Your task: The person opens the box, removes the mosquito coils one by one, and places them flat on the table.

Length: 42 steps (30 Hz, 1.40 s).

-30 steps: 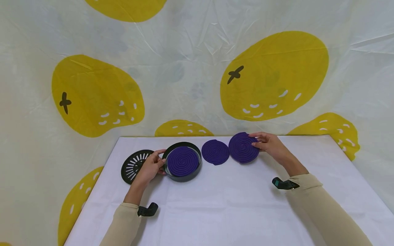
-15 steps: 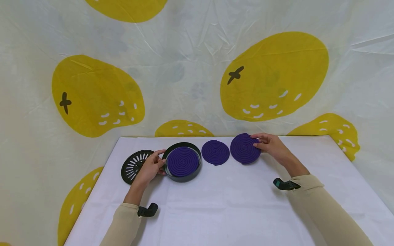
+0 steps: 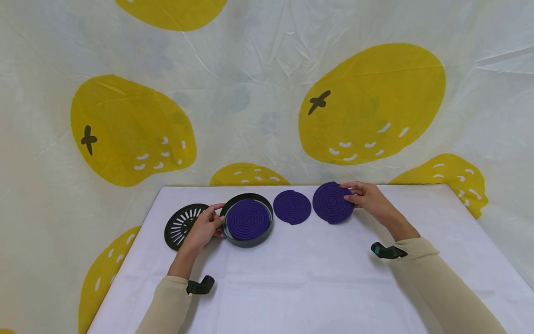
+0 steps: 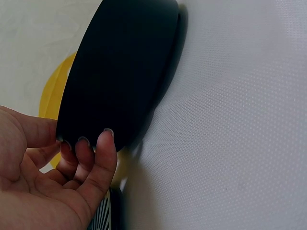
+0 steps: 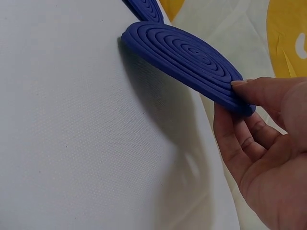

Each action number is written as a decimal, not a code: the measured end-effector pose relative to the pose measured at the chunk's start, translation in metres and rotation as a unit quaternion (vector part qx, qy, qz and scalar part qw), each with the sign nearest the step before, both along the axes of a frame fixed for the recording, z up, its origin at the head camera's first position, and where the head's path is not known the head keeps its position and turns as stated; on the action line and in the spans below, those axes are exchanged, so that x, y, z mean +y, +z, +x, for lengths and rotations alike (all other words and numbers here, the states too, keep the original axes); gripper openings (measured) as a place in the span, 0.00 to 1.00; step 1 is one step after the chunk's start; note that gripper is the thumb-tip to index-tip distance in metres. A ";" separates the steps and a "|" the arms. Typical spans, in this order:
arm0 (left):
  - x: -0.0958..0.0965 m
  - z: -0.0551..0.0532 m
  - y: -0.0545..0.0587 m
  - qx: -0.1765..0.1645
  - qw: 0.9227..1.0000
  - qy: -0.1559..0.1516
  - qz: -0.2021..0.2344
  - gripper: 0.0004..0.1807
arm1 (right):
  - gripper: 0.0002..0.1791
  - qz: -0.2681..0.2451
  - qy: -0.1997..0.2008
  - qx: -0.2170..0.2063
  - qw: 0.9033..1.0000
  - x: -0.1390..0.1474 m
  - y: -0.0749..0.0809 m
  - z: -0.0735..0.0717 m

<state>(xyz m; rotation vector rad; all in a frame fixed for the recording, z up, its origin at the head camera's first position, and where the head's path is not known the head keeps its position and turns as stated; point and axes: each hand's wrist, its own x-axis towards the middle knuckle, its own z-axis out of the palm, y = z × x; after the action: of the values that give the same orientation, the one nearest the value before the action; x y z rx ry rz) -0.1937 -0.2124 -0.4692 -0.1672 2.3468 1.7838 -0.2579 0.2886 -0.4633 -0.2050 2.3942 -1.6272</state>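
A: Head view first. What is each hand on?

B: The left hand [image 3: 203, 228] grips the side of a dark round tin [image 3: 250, 242] on the white table [image 3: 308, 287]; a purple spiral [image 3: 248, 219] lies inside. The right hand [image 3: 368, 198] pinches the right edge of a held spiral [image 3: 331, 202]. A middle spiral [image 3: 292, 207] lies flat between that one and the tin.

A: Anything past the left hand?

B: A slotted black disc [image 3: 177, 229], partly hidden by it.

A: Lettering or labels?

B: The backdrop [image 3: 258, 120] is printed with yellow fruits, dark crosses and pale dashes. The right wrist device [image 3: 388, 251] bears a teal patch, too small to tell whether it's a label.

A: Left wrist view?

B: The tin's plain dark wall, fingertips against its edge and side. Slots of the black disc show below.

A: And the right?

B: Thumb on top, fingers beneath: the held spiral slants above the table, casting a shadow. Whether its far edge touches, I can't tell.
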 end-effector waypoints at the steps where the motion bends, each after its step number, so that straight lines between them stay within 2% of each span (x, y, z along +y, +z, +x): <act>1: 0.000 0.000 0.000 0.000 1.000 -0.001 0.000 0.26 | 0.25 0.002 0.002 0.002 1.000 0.000 0.000 0.000; 7: -0.001 0.000 -0.001 -0.001 1.000 -0.001 0.002 0.26 | 0.26 0.027 0.006 0.022 0.999 0.002 -0.002 -0.002; 15: 0.000 0.000 0.000 0.003 1.000 -0.001 0.004 0.26 | 0.27 0.076 0.019 0.053 0.996 0.003 0.004 0.000; 25: 0.000 0.000 0.000 0.002 1.000 0.000 0.005 0.26 | 0.25 0.096 0.021 0.051 0.994 0.007 0.008 -0.001; 31: 0.000 0.000 0.001 0.006 1.000 -0.004 0.005 0.26 | 0.25 0.094 0.025 0.054 0.994 0.009 0.007 -0.001; 39: 0.000 0.000 0.000 0.004 1.000 -0.004 0.008 0.26 | 0.24 0.055 0.034 0.030 0.997 0.011 0.001 -0.002; 42: 0.000 0.000 -0.001 0.005 1.000 -0.004 0.008 0.26 | 0.23 0.060 0.038 0.030 0.997 0.012 0.000 -0.003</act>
<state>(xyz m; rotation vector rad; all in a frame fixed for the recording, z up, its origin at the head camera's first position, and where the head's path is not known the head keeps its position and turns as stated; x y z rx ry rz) -0.1935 -0.2125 -0.4700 -0.1460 2.3373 1.8025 -0.2611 0.3005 -0.4633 -0.3246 2.4860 -1.4593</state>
